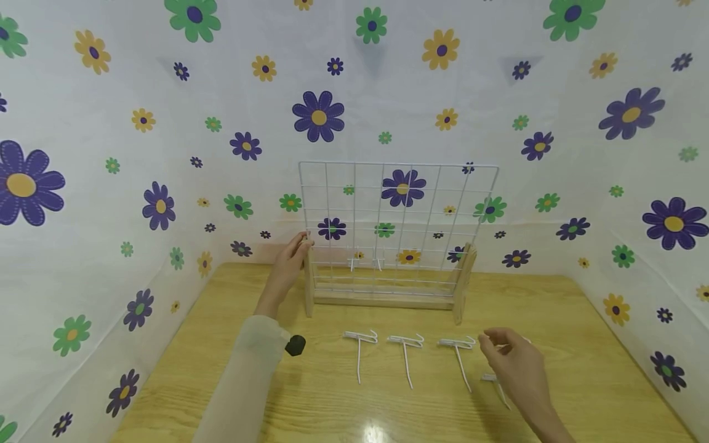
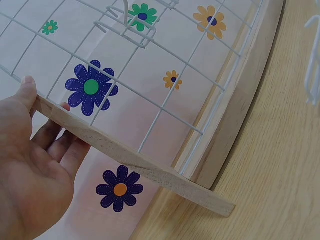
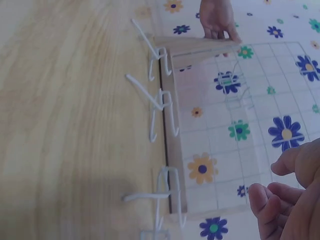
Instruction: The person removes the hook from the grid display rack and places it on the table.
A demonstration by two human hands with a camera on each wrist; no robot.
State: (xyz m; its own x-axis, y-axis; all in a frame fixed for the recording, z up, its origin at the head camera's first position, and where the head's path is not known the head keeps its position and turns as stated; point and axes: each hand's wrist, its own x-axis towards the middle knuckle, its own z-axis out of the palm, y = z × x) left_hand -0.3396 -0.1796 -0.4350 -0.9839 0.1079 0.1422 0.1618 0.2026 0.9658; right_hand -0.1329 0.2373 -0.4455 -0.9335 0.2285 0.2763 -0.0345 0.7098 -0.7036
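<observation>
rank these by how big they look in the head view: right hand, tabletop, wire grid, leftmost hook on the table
Largest to smallest:
1. Tabletop
2. Wire grid
3. Right hand
4. Leftmost hook on the table

No readable text, labels, brands or numbers
The white cloth backdrop (image 1: 382, 86) printed with purple, green and yellow flowers carries floral shapes alone; on the white wire grid panel (image 1: 407, 210), its pale wooden stand (image 1: 384, 303), the white metal hooks with long stems (image 1: 407, 363) and the yellowish wood-grain desk (image 1: 310, 394), no lettering or sign can be made out.
</observation>
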